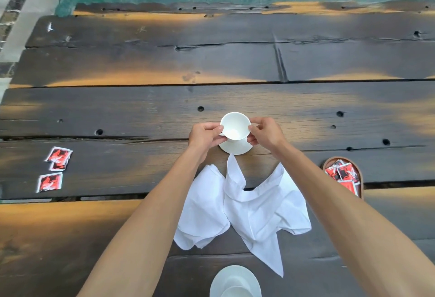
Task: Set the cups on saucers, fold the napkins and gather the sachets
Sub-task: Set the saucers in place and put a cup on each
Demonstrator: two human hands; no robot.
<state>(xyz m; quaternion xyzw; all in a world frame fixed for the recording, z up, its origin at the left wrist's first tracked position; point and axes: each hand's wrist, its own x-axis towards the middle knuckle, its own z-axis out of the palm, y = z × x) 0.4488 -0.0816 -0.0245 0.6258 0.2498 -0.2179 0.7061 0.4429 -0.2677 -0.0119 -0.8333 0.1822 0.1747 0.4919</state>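
Right, at this moment I had both hands on the far cup (235, 126). Left hand (204, 137) pinched the rim on its left side, fingers (217, 129) curled in. Right hand (265, 134) pinched the right side, about where the handle should be (handle itself hidden behind the fingers, couldn't confirm). The cup sat over the far saucer (236, 147), tilted slightly toward me; I couldn't tell whether its foot was fully seated or just above the saucer.

My read on doing this step well: level the cup first, centre its foot in the saucer well, then lower straight down and let go with both hands together so it doesn't skid. The corner of one napkin (231, 160) lay just beside the saucer's near edge, so I'd avoid dragging the saucer toward me.

Rest of the job, as I judged it:
- Two white napkins (256, 205), crumpled and unfolded, lay between my forearms on the tabletop (164, 99).
- A second cup (237, 293) on its saucer (226, 278) sat at the near edge, partly cut off.
- Loose red sachets (55, 169) lay far left; more sat in a brown tray (328, 163) on the right.
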